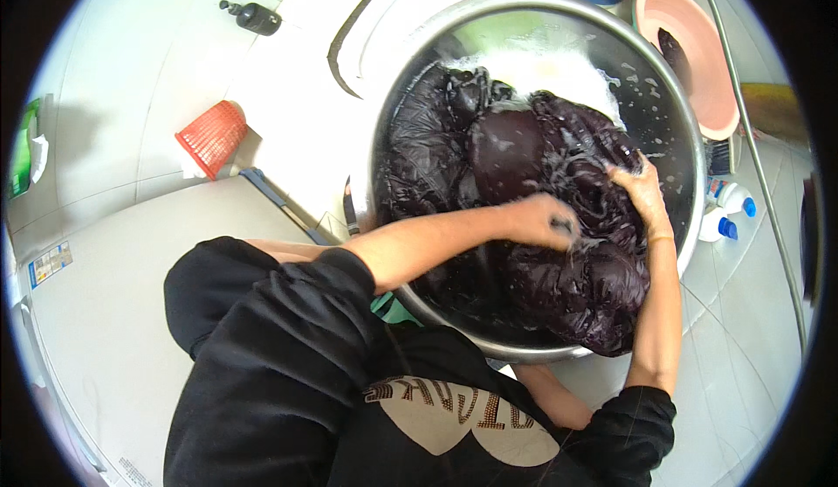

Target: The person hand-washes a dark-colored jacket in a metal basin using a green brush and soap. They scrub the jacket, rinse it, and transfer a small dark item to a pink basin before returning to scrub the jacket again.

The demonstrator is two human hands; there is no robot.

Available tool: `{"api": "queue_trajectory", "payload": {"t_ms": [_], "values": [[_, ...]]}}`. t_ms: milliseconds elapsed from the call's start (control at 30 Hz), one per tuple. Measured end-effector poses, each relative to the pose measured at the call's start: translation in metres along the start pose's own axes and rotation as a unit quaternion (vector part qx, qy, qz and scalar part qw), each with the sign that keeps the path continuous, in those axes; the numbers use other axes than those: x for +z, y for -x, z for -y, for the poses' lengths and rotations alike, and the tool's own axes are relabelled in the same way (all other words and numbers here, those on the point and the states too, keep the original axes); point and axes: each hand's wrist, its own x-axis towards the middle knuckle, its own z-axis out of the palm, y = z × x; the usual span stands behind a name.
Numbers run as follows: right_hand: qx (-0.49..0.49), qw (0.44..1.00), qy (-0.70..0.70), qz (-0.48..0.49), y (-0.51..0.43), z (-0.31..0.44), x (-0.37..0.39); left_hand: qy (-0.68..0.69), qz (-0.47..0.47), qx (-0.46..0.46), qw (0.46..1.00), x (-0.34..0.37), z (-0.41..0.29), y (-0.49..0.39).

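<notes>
A large stainless steel basin (689, 94) stands before me, holding dark water with white suds. Soaked in it lies a bulky, shiny dark brown puffy garment (507, 153), bunched up with foam in its folds. My right hand (643, 189) grips a fold on the garment's right side, thumb and fingers around the wet cloth. Over the garment's middle, my left hand (540, 220) is curled and blurred by motion. Something small and dark shows between its fingers; I cannot tell whether it is cloth or a tool.
A pink plastic basin (697, 61) with a dark item stands beyond the steel rim. White bottles with blue caps (717, 225) are at the right, near a thin pipe (746, 120). A red plastic basket (213, 137) and a black pump bottle (252, 18) are at the left.
</notes>
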Motion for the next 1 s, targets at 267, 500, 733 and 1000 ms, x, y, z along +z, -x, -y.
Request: {"api": "queue_trajectory", "payload": {"t_ms": [267, 500, 733, 1000], "values": [[-0.038, 0.983, 0.166, 0.063, 0.105, 0.098, 0.042, -0.237, -0.368, 0.139, 0.888, -0.017, -0.075, -0.035], [-0.128, 0.948, 0.261, 0.13, 0.163, 0.106, 0.072, -0.446, 0.173, 0.146, 0.866, -0.085, -0.069, -0.035], [-0.218, 0.957, 0.189, 0.032, 0.16, 0.049, 0.115, -0.441, 0.046, 0.09, 0.892, -0.056, -0.06, 0.025], [-0.105, 0.984, 0.135, -0.056, 0.097, -0.027, 0.116, -0.417, -0.003, 0.047, 0.907, -0.042, 0.03, -0.03]]}}
